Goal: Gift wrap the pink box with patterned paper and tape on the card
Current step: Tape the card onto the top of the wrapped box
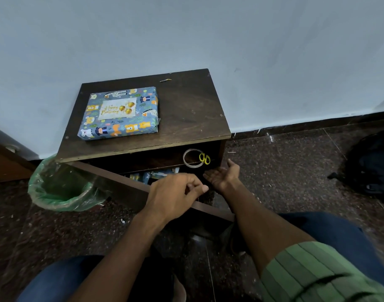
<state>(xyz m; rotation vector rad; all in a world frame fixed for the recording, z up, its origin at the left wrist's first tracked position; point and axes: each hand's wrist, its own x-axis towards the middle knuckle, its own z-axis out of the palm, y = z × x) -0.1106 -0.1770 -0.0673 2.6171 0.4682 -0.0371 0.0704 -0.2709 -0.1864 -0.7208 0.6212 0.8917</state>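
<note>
A box wrapped in blue animal-patterned paper (119, 114) lies flat on the left half of a small dark wooden table (186, 110). A white "Happy Birthday" card (117, 110) with gold balloons sits on its top face. In the shelf under the tabletop lie a roll of clear tape (192, 158) and yellow-handled scissors (204, 158). My left hand (175, 192) hovers over the open drawer (130, 188) with loosely curled fingers, holding nothing. My right hand (224, 175) is palm-up with relaxed fingers, just below the scissors, empty.
Scraps of patterned paper (153, 175) lie inside the drawer. A bin lined with a green bag (62, 188) stands left of the table. A dark bag (371, 162) rests on the floor at right. A pale wall backs the table. My knees fill the bottom.
</note>
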